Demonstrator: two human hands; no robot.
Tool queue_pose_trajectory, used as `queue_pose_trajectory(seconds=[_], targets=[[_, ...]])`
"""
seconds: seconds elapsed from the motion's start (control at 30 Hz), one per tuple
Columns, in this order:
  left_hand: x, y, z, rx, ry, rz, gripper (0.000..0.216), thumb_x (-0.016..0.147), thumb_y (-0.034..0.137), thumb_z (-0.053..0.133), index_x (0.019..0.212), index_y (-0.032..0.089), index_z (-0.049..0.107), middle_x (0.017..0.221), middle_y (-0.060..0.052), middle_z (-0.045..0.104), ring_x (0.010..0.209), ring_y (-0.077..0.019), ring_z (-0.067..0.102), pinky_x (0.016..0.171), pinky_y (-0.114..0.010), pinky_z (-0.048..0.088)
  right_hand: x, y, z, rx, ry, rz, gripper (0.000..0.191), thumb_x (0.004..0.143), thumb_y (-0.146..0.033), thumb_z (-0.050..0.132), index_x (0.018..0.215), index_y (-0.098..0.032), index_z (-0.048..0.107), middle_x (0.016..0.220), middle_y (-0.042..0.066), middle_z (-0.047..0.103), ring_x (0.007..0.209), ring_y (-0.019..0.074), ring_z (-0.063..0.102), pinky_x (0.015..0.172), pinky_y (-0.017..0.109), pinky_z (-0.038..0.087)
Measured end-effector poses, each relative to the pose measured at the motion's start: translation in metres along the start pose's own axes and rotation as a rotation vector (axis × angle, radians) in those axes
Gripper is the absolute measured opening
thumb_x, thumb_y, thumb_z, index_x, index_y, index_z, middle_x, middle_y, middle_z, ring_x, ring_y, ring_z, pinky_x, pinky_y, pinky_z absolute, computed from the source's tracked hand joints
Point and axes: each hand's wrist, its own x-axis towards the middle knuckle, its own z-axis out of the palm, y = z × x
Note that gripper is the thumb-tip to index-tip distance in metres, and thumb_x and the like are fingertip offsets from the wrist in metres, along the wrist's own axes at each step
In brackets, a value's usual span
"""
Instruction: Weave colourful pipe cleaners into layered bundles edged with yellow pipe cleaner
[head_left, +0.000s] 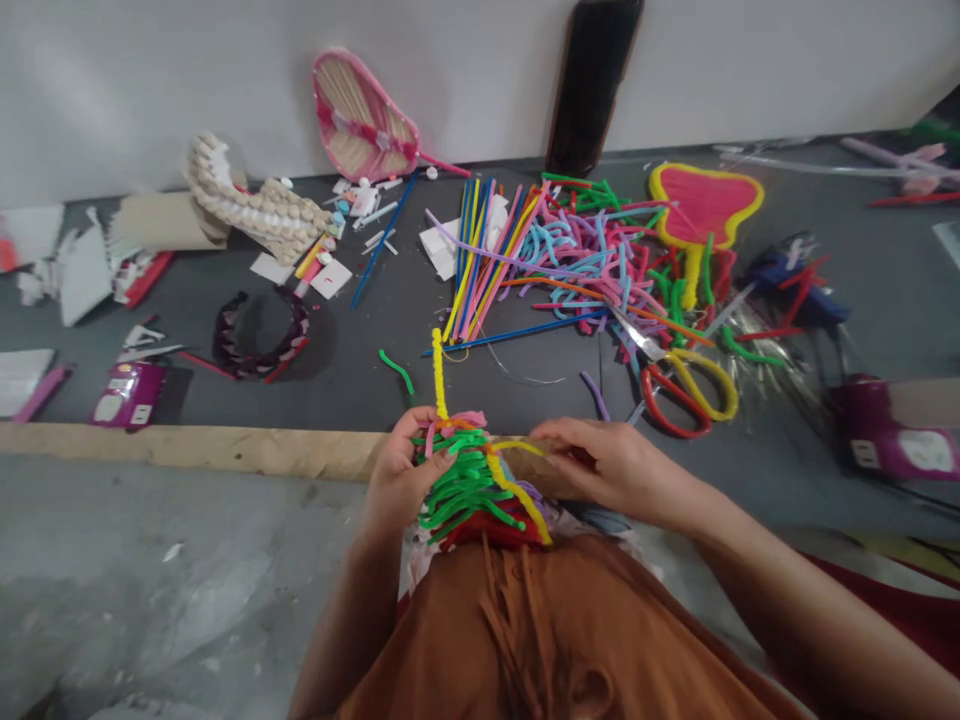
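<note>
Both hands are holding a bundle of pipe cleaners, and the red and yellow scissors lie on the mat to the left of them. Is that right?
Nearly. The head view shows the scissors on the mat to the right of the hands, beyond the right hand, not to the left. The left hand and the right hand do hold the bundle.
</note>
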Motion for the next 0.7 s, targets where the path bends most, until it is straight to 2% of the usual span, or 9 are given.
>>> queue_pose_trajectory(seconds=[0.17, 0.3, 0.37, 0.53, 0.6, 0.7], targets=[[-0.003, 0.004, 0.003, 0.069, 0.038, 0.009, 0.039, 0.075, 0.028, 0.076, 0.106, 0.022, 0.053, 0.112, -0.007, 0.070, 0.095, -0.0224, 0.069, 0.074, -0.029, 0.058, -0.004, -0.009, -0.013, 0.474, -0.206, 0.144, 0.018, 0.091, -0.029, 0.053, 0.094, -0.020, 0.068, 0.079, 0.001, 0.069, 0.067, 0.0111, 0.062, 0.059, 0.020, 0.048], [-0.004, 0.005, 0.006, 0.140, 0.042, 0.046, 0.037, 0.077, 0.028, 0.074, 0.106, 0.021, 0.053, 0.113, -0.008, 0.070, 0.095, -0.0215, 0.069, 0.074, -0.027, 0.057, -0.005, -0.012, -0.011, 0.673, -0.240, 0.150, 0.021, 0.092, -0.033, 0.053, 0.097, -0.019, 0.068, 0.084, 0.003, 0.071, 0.070, 0.0117, 0.064, 0.062, 0.022, 0.051], [-0.005, 0.007, 0.008, 0.123, 0.025, 0.056, 0.036, 0.078, 0.029, 0.073, 0.106, 0.021, 0.052, 0.116, -0.008, 0.069, 0.099, -0.0227, 0.068, 0.077, -0.029, 0.056, -0.004, -0.015, -0.006, 0.658, -0.166, 0.102, 0.017, 0.089, -0.031, 0.059, 0.097, -0.020, 0.069, 0.084, 0.002, 0.071, 0.070, 0.0121, 0.065, 0.062, 0.023, 0.052], [-0.008, 0.009, 0.010, 0.188, 0.074, 0.070, 0.036, 0.076, 0.030, 0.074, 0.106, 0.021, 0.054, 0.106, -0.007, 0.072, 0.093, -0.0217, 0.069, 0.073, -0.028, 0.056, -0.003, -0.026, 0.014, 0.389, 0.181, -0.112, 0.008, 0.085, -0.019, 0.062, 0.082, -0.019, 0.069, 0.074, 0.002, 0.068, 0.065, 0.0119, 0.062, 0.059, 0.022, 0.048], [-0.009, 0.009, 0.010, 0.261, 0.110, 0.088, 0.037, 0.076, 0.030, 0.074, 0.106, 0.021, 0.055, 0.103, -0.006, 0.072, 0.088, -0.0205, 0.069, 0.071, -0.027, 0.055, -0.003, -0.029, 0.023, 0.336, 0.263, -0.109, 0.012, 0.084, -0.018, 0.061, 0.073, -0.018, 0.064, 0.065, 0.001, 0.062, 0.060, 0.0112, 0.056, 0.054, 0.022, 0.043], [-0.012, 0.010, 0.010, 0.330, 0.132, 0.103, 0.037, 0.078, 0.032, 0.072, 0.109, 0.020, 0.055, 0.103, -0.007, 0.071, 0.087, -0.0204, 0.068, 0.072, -0.028, 0.054, -0.004, -0.032, 0.034, 0.273, 0.280, -0.053, 0.024, 0.082, -0.016, 0.058, 0.059, -0.018, 0.052, 0.057, -0.002, 0.051, 0.052, 0.0089, 0.046, 0.050, 0.021, 0.035]])
